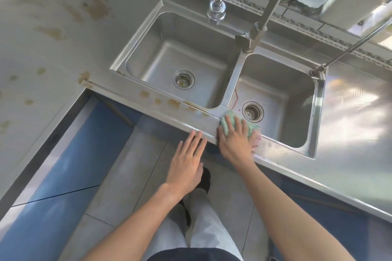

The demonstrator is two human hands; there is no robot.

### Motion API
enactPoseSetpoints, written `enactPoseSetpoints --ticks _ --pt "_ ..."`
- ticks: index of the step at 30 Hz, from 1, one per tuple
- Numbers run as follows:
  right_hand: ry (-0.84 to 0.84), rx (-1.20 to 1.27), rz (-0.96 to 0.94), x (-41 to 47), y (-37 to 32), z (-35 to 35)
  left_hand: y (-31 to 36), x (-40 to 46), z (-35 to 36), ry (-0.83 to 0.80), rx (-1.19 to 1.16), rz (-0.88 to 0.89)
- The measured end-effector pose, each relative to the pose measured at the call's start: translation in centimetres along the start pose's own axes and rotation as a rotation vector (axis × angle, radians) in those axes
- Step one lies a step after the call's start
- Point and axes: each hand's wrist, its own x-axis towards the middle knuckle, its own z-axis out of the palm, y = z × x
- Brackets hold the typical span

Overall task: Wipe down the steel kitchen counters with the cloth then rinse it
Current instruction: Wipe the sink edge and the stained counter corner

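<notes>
Head view: right hand (233, 140) presses cloth (230, 119) on counter (186, 116).

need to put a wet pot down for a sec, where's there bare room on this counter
Bare steel lies right of the right basin, out to the front edge. The counter left of the left basin is bare too, but stained brown. The front strip is narrow and taken: the right hand presses the cloth there, and the left hand rests beside it. The back ledge is crowded.
</notes>
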Motion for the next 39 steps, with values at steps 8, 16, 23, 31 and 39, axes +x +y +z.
enactPoseSetpoints --ticks 8,16,23,31,39 --pt "-0.06 -0.107 -0.516 0.2 -2.4 0.7 -2.1 0.1 -2.1 0.097 -0.022 0.028" --pt "-0.078 -0.132 -0.492 0.4 6.0 -2.0 -6.5 2.0 -5.0 0.181 0.072 -0.307" --pt "-0.118 -0.001 -0.456 5.4 -6.0 -0.6 -5.7 3.0 -5.0 0.104 0.129 -0.428" --pt "-0.115 -0.119 -0.833 6.1 -2.7 -0.4 -6.0 3.1 -4.4 0.132 0.107 -0.461" --pt "-0.194 -0.174 -0.796 6.7 4.5 -2.8 -5.7 3.4 -3.6 0.177 0.082 -0.493"
